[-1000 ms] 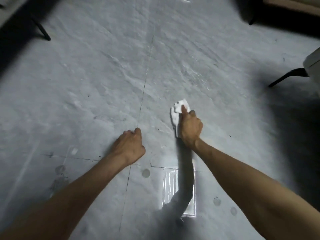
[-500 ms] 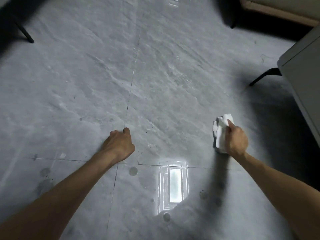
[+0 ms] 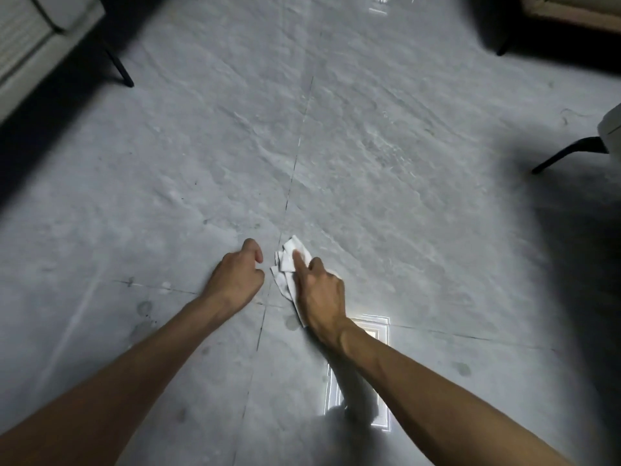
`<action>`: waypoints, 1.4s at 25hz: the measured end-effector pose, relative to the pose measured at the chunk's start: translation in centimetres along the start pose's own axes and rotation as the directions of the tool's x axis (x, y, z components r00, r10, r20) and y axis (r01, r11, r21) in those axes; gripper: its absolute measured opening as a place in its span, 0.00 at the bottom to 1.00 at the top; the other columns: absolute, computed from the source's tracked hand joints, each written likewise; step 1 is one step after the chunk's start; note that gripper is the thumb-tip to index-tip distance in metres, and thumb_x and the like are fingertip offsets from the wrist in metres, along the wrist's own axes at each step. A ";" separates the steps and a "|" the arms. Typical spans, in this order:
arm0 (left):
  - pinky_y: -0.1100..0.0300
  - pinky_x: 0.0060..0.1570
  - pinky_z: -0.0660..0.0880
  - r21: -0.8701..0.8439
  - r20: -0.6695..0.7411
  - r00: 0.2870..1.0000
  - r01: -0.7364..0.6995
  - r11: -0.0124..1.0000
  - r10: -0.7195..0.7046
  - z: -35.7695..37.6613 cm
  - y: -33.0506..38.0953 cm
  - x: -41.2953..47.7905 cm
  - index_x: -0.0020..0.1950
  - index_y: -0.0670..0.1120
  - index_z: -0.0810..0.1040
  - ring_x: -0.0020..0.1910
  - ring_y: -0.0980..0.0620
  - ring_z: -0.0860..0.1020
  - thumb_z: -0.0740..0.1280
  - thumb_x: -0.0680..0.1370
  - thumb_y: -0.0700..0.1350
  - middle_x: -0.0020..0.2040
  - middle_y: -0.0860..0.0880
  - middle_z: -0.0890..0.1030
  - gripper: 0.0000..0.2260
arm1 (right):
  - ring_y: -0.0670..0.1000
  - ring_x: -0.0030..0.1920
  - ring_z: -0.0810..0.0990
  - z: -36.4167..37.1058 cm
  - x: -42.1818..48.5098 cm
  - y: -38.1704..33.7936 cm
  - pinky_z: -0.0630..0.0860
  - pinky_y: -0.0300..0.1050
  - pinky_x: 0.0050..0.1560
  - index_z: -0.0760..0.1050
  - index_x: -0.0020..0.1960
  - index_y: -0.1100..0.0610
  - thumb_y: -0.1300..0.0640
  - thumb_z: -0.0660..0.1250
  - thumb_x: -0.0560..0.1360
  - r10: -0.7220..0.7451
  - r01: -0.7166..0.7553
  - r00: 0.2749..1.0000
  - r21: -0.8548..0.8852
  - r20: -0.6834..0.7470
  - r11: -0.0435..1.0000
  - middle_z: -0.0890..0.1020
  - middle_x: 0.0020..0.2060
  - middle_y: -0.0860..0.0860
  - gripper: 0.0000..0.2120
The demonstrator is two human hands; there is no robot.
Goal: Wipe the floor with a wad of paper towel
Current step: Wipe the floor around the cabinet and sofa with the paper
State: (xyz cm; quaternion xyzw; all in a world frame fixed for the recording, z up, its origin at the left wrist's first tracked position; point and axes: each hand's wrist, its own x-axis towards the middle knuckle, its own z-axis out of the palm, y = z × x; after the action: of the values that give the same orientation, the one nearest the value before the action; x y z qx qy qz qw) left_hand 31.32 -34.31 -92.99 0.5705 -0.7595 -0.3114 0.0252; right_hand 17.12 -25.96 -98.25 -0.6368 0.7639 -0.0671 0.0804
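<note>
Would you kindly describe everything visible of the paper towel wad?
The paper towel wad is white, thin and crumpled into loose folds, creased corners sticking out at top and left. It lies on the grey tiled floor, just right of a seam. The right hand holds it down, index finger stretched across it; its lower part hides under the palm. The left hand rests close beside it, not touching.

Towel (image 3: 285, 264): near part hidden under right hand (image 3: 321, 297). Sofa (image 3: 30, 38): cut by left edge. Left hand (image 3: 235, 280): fingertips curled out of sight
</note>
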 end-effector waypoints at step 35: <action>0.50 0.56 0.69 -0.079 -0.357 0.838 0.414 0.907 -0.413 -8.3 -15.6 -0.6 0.54 0.40 0.71 0.58 0.40 0.72 0.63 0.73 0.38 0.57 0.40 0.74 0.10 | 0.55 0.31 0.79 3.2 10.8 -13.8 0.67 0.42 0.29 0.72 0.67 0.52 0.47 0.68 0.72 -0.774 0.783 0.621 -0.059 0.124 0.619 0.79 0.45 0.53 0.25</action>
State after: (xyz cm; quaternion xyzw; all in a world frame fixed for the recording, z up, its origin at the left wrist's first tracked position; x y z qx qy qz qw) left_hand 48.10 -39.87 -93.97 0.7688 -0.6004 -0.1973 0.0981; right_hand 29.16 -39.10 -98.95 -0.9103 0.4111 -0.0268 0.0419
